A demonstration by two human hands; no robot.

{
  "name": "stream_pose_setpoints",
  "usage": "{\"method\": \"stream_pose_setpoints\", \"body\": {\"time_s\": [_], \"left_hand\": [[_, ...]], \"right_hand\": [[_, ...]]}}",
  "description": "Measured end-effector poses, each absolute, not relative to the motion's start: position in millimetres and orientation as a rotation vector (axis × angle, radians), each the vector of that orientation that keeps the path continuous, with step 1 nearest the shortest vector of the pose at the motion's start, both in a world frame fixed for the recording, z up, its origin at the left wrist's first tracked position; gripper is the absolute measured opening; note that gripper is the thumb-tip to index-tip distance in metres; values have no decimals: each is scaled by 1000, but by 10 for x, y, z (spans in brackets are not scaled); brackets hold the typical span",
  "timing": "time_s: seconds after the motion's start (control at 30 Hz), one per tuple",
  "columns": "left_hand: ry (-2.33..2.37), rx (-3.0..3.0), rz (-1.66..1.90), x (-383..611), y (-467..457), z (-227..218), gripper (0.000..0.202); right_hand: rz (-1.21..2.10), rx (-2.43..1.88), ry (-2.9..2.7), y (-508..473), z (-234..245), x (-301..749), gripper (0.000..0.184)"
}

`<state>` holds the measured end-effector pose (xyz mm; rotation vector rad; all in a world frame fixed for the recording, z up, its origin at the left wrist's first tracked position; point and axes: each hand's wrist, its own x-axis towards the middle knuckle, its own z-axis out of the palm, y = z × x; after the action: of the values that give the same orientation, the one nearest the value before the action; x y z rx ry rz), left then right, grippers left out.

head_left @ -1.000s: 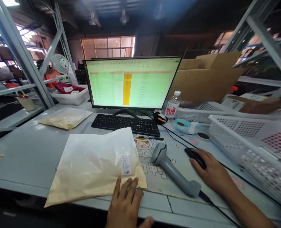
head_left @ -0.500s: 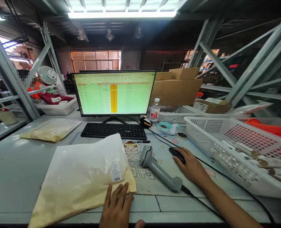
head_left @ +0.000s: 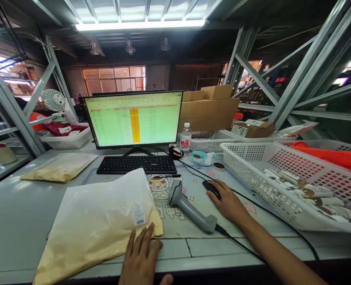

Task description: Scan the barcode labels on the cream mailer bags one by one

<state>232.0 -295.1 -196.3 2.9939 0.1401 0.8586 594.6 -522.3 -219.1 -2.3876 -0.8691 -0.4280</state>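
Observation:
My left hand [head_left: 140,253] lies flat at the near edge of the desk, fingers spread, with the fingertips on the lower right corner of a pale yellow and white plastic mailing bag [head_left: 98,221]. A label with a barcode [head_left: 139,214] is stuck on the bag just above those fingers. Over a black computer mouse [head_left: 212,190], my right hand [head_left: 227,201] is curled, resting on the desk mat. Between the two hands lies a grey barcode scanner [head_left: 190,209], its cable running toward the near edge.
A monitor [head_left: 157,122] showing a spreadsheet stands behind a black keyboard [head_left: 136,164]. On the right, a white basket [head_left: 264,190] holds rolls. A water bottle [head_left: 185,138], blue tape roll [head_left: 198,156] and pen [head_left: 165,175] sit mid-desk; another bag [head_left: 59,166] lies at left.
The whole view has swung slightly to the right, so things appear farther left. My left hand stays on the mailing bag and my right hand on the mouse.

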Motion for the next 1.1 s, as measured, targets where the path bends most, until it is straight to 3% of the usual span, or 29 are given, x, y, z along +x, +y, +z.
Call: {"method": "stream_pose_setpoints", "body": {"time_s": [0.13, 0.3, 0.47, 0.57, 0.77, 1.0, 1.1], "left_hand": [[-130, 3020, 609, 2463, -2857, -1279, 59], [-87, 3087, 240, 3520, -2481, -402, 41], [68, 3098, -100, 4572, -1967, -604, 47], [41, 3073, -153, 4852, -1846, -845, 36], [-10, 3039, -150, 5111, -1860, -1051, 45], [-20, 3009, -17, 4899, -1674, -757, 35], [131, 2995, -25, 4369, -1200, -494, 42]], "right_hand": [[-431, -2388, -858, -5208, -2186, 5928, 48], [-384, -2418, -860, -5188, -2124, 5858, 52], [-381, -2434, -846, -5168, -2103, 5815, 54], [-395, -2436, -846, -5161, -2102, 5807, 51], [-411, -2426, -866, -5167, -2091, 5806, 51], [-433, -2442, -872, -5169, -2107, 5822, 51], [-431, -2467, -883, -5168, -2102, 5823, 52]]}}
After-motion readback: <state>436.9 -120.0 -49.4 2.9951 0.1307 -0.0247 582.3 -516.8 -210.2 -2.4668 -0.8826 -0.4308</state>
